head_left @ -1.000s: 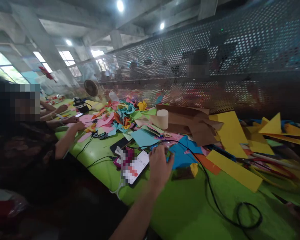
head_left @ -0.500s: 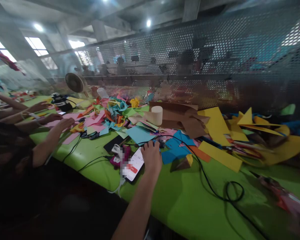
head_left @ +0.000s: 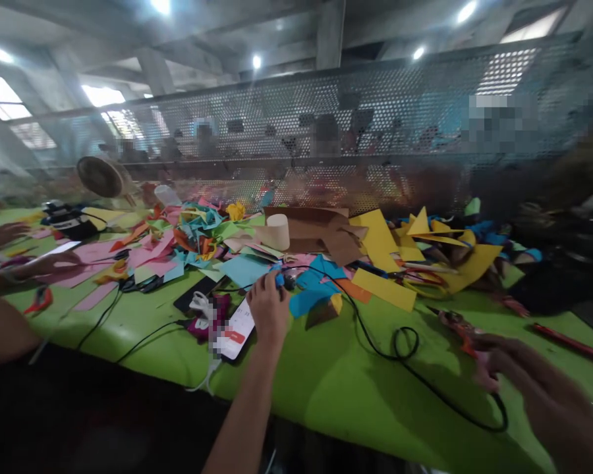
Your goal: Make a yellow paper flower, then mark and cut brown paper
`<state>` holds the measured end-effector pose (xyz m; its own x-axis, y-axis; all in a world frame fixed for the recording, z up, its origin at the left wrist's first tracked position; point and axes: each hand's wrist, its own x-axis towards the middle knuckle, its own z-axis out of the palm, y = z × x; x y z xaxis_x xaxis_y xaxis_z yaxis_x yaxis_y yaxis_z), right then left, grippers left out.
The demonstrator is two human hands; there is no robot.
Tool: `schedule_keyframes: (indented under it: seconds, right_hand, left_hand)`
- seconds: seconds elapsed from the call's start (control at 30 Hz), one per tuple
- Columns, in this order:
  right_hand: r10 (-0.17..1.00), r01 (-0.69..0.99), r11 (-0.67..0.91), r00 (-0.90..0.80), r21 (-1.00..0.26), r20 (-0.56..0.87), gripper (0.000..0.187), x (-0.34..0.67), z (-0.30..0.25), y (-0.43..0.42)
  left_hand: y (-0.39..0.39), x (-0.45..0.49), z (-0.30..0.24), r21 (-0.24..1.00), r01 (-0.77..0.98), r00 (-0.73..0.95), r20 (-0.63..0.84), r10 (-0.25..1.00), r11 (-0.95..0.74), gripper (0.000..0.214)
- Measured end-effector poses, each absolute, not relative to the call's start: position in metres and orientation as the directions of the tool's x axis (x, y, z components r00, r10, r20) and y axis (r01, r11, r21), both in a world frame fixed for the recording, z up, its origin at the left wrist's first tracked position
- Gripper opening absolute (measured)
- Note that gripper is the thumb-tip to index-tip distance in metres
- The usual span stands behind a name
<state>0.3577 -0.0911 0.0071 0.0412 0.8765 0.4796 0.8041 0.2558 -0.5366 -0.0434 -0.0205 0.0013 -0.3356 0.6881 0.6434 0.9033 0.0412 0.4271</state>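
My left hand (head_left: pixel 269 308) rests at the upper right edge of a lit phone (head_left: pixel 237 332), fingers curled over a small blue item (head_left: pixel 279 276) I cannot make out. A dark rounded piece shows beside those fingertips. On the right, my right hand (head_left: pixel 534 378), smeared by motion, has its fingers on the pink handle of a glue gun (head_left: pixel 457 324). The gun's dark nozzle points up and left. Its black cord (head_left: pixel 400 355) loops across the green table. Between the hands lie blue paper (head_left: pixel 313 289) and a brown folded piece (head_left: pixel 322 315).
A purple case (head_left: pixel 205 322) with white cable adjoins the phone. Colored paper scraps (head_left: pixel 197 230), a cream roll (head_left: pixel 278 232), brown card (head_left: pixel 321 234) and yellow sheets (head_left: pixel 383 289) cover the back of the table. A red pen (head_left: pixel 570 342) lies right. A co-worker's hand (head_left: pixel 54 260) works left.
The view has swung right, so the table shifts left in the picture. My right hand now shows clearly at the glue gun. My left hand stays by the phone.
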Motion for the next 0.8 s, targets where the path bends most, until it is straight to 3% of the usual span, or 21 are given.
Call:
schedule_keyframes:
  seconds: [0.07,0.13,0.2,0.3,0.43,0.5,0.6,0.7,0.8]
  right_hand:
    - [0.889,0.782,0.383,-0.167,-0.493,0.425,0.03,0.334,0.012,-0.107]
    - [0.828,0.72,0.551,-0.409,-0.422,0.384,0.033,0.31,0.015,-0.124]
    - [0.801,0.706,0.598,-0.539,-0.379,0.261,0.034,0.294,0.012,-0.132]
    - [0.809,0.76,0.587,-0.532,-0.28,0.251,0.031,0.298,0.0,-0.123]
    - [0.845,0.861,0.458,-0.344,-0.223,0.409,0.025,0.321,0.003,-0.095]
    - [0.853,0.844,0.447,-0.304,-0.296,0.424,0.022,0.316,0.019,-0.085]
    - [0.881,0.742,0.446,-0.264,-0.5,0.394,0.022,0.285,0.05,-0.074]
    - [0.928,0.569,0.347,-0.093,-0.745,0.36,0.033,0.245,0.068,-0.052]
    - [0.95,0.352,0.296,-0.007,-0.888,0.314,0.047,0.216,0.069,-0.023]
  left_hand:
    - [-0.022,-0.042,0.004,0.48,0.876,-0.342,0.684,0.644,-0.044,0.032]
    - [-0.023,-0.039,0.006,0.553,0.818,-0.356,0.704,0.615,-0.158,0.031]
    - [-0.022,-0.034,0.009,0.662,0.687,-0.379,0.679,0.629,-0.299,0.03]
    - [-0.019,-0.022,0.014,0.849,0.315,-0.364,0.522,0.771,-0.425,0.036]
    - [-0.015,-0.002,0.021,0.937,-0.158,-0.239,0.27,0.933,-0.312,0.041]
    - [-0.013,0.009,0.026,0.91,-0.345,-0.124,0.199,0.972,-0.23,0.042]
    - [-0.01,0.025,0.03,0.841,-0.527,0.013,0.147,0.989,-0.118,0.043]
    - [-0.01,0.036,0.029,0.817,-0.576,0.081,0.103,0.991,-0.038,0.042]
    - [-0.012,0.039,0.024,0.802,-0.596,0.139,0.065,0.988,0.031,0.041]
